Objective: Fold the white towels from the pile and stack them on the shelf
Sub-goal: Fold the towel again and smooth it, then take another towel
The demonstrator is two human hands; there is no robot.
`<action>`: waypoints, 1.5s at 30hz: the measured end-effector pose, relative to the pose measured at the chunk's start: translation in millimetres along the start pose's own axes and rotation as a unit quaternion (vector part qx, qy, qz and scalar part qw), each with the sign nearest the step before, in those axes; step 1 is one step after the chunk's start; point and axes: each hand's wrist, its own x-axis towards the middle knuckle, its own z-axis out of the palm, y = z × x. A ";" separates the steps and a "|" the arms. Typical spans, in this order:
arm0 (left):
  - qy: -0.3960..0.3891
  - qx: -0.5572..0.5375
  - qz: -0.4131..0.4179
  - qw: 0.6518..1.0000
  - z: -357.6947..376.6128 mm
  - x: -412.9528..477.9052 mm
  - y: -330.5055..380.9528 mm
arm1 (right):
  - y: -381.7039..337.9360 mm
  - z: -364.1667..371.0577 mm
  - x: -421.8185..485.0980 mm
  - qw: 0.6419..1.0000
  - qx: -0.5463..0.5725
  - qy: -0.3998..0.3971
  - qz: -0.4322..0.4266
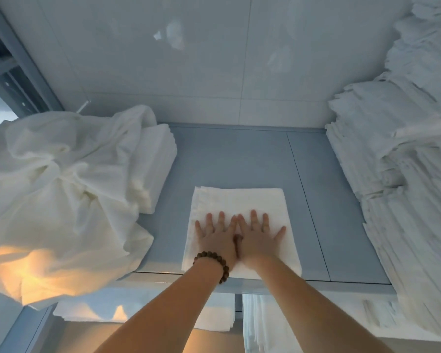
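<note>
Towel point(239, 200): folded to a rectangle and lying flat on the shelf point(227, 154), with its near edge at the shelf's front lip. The left hand point(218, 238) and right hand point(260, 238) lie side by side on its near half, palms down, fingers straight and spread, index fingers touching. Neither hand grasps anything; both press flat. A bracelet point(214, 261) sits on the left wrist.

Progress (judged)
- Done: a tall right stack point(405, 174) stands on the shelf, its top out of view. A short left stack point(158, 159) stands at the back left.
- In hand: the towel appears fully folded, and the flat press suggests smoothing. It lies alone on bare shelf and is not yet on either stack.
- Left: the pile point(61, 179) at the left is a large crumpled bundle, so a good share of the folding is not yet done.

Edges and room
- Bare shelf shows on both sides of the towel and behind it, back to the wall point(214, 59).
- The pile overhangs the front lip at the left and rests against the left stack, covering part of it. A move to that stack would have to clear the pile.
- The right stack stands near the towel but apart from it.
- More towels point(143, 312) lie below the shelf.
</note>
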 end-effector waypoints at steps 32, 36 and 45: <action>0.020 0.013 0.092 0.995 0.4 9.1 95.1 | 161.9 -4.6 -40.2 0.981 -0.044 0.144 0.118; 0.010 0.053 0.148 0.987 20.1 -4.6 94.4 | 158.0 14.2 -57.0 0.990 -0.032 0.134 0.010; 0.013 0.066 0.158 0.985 20.7 28.2 109.6 | 178.4 10.5 -29.8 0.991 -0.085 0.105 0.017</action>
